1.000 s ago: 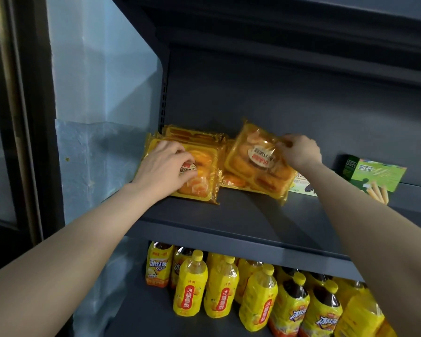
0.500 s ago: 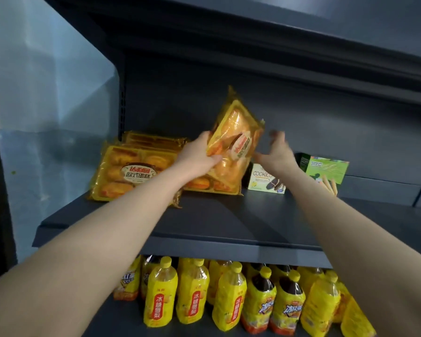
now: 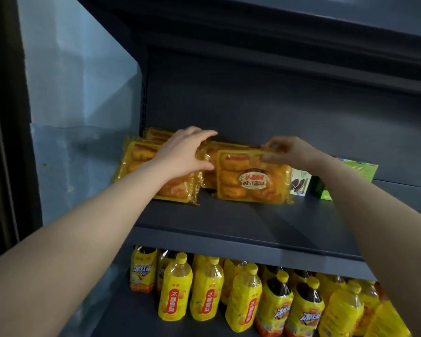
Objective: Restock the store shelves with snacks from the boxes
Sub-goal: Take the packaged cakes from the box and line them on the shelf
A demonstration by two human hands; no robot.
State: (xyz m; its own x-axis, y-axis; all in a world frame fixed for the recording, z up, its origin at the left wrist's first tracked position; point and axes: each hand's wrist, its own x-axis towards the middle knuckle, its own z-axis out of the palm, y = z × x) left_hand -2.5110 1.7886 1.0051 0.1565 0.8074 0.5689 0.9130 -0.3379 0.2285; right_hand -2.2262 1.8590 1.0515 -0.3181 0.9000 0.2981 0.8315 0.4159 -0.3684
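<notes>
A yellow cake pack (image 3: pixel 250 181) with a brown oval label stands tilted on the dark shelf (image 3: pixel 229 222), leaning back on more packs behind it. My right hand (image 3: pixel 289 149) pinches its top right edge, thumb in front. My left hand (image 3: pixel 182 152) rests with straight fingers over the top of the packs at its left end, thumb touching the pack's left edge. Another stack of yellow cake packs (image 3: pixel 141 156) lies at the far left, partly under my left wrist.
A cookie box (image 3: pixel 299 183) and a green snack box (image 3: pixel 357 169) stand right of the packs. Rows of yellow drink bottles (image 3: pixel 175 288) fill the shelf below. A pale side panel (image 3: pixel 78 117) bounds the shelf at the left. Bare shelf lies in front of the packs.
The pack that both hands held up on end has come down onto the shelf, label facing out. My left hand slid to its top left, my right to its top right edge.
</notes>
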